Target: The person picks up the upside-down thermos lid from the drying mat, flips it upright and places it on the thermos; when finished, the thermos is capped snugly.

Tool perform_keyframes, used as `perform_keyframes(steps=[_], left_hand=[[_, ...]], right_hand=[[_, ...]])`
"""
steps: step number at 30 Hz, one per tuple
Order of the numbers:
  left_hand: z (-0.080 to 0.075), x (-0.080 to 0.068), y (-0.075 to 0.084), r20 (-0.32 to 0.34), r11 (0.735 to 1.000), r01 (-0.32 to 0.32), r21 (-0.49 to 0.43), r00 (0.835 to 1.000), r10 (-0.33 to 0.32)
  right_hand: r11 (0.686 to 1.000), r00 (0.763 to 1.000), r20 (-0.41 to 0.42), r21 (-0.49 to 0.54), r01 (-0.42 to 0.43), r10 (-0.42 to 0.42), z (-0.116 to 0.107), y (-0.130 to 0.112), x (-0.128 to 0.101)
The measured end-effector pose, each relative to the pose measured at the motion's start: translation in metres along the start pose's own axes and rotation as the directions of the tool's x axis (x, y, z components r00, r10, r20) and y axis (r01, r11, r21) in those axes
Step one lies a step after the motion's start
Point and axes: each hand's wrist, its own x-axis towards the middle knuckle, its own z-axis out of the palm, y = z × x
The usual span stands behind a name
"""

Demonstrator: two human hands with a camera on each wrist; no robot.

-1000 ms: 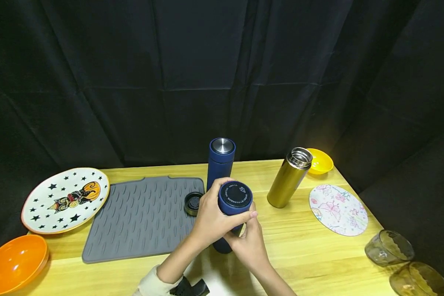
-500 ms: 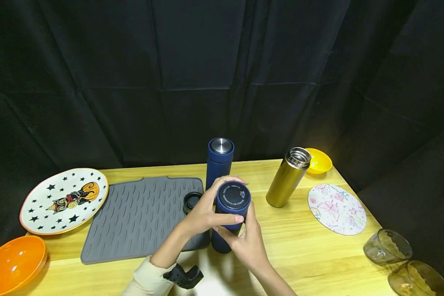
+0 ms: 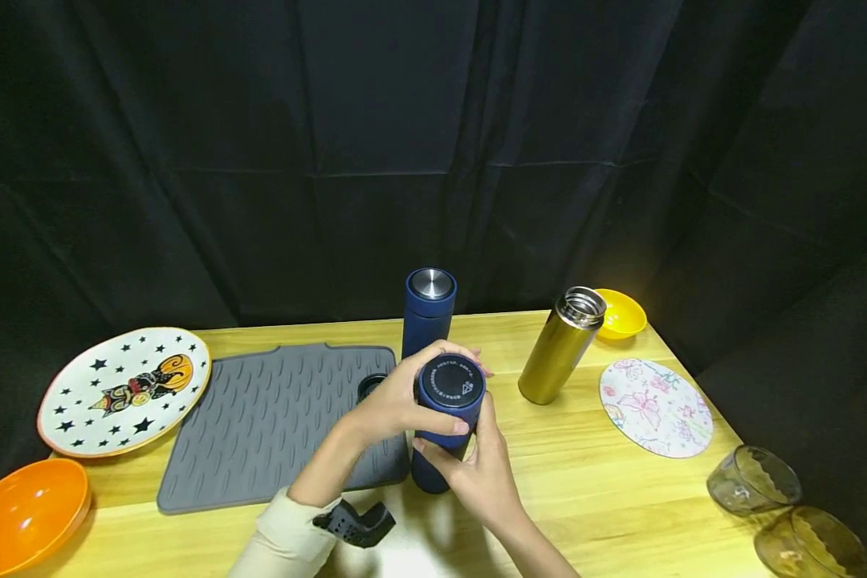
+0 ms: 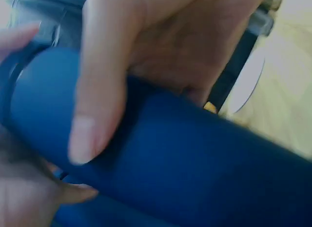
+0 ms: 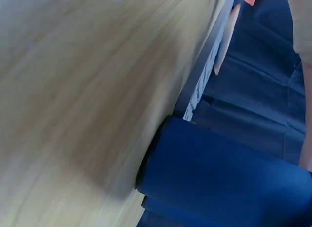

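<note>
A dark blue thermos (image 3: 433,470) with a white-printed black disc on its upper end stands upright on the wooden table, as the right wrist view also shows. Round its upper part my left hand (image 3: 397,405) curls, thumb across the near side. Lower down, my right hand (image 3: 486,474) grips the same thermos with thumb and fingers. Close behind it stands another blue thermos (image 3: 429,321) with a steel disc on top. In the left wrist view, fingers lie round the blue thermos body (image 4: 185,154); the far-side fingers are mostly hidden.
Left are a grey mat (image 3: 274,425), a dark round lid (image 3: 368,385) partly behind my left hand, a starred plate (image 3: 126,393) and an orange bowl (image 3: 29,514). Right are an uncapped gold thermos (image 3: 556,353), yellow bowl (image 3: 624,315), patterned disc (image 3: 657,409) and two tinted glasses (image 3: 755,482).
Printing on the thermos's black disc has rotated. My left hand and forearm have shifted slightly left, covering more of the dark lid. The right hand keeps its hold.
</note>
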Motion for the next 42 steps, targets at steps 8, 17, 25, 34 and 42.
perform_keyframes(steps=[8,17,25,34,42], left_hand=[[0.014,-0.009,0.003,-0.237,0.965,0.018,0.262,0.970,0.047],[0.014,-0.011,-0.002,-0.241,0.989,0.029,0.144,0.971,0.006],[0.013,-0.014,-0.006,-0.181,0.996,-0.024,0.090,0.983,0.040],[0.013,-0.016,-0.007,-0.203,0.995,-0.042,0.088,0.977,0.060],[0.012,-0.018,-0.006,-0.214,0.996,-0.075,0.047,0.973,0.083]], right_hand=[[0.999,0.999,0.000,-0.010,0.035,-0.035,0.000,0.001,0.001],[1.000,1.000,-0.004,-0.001,-0.005,0.005,0.000,0.002,-0.001],[1.000,1.000,0.000,0.026,-0.009,0.009,0.000,0.002,-0.001],[0.999,1.000,0.006,0.030,-0.025,0.024,0.000,0.000,0.000],[1.000,1.000,0.000,0.021,-0.019,0.019,0.000,0.001,0.000]])
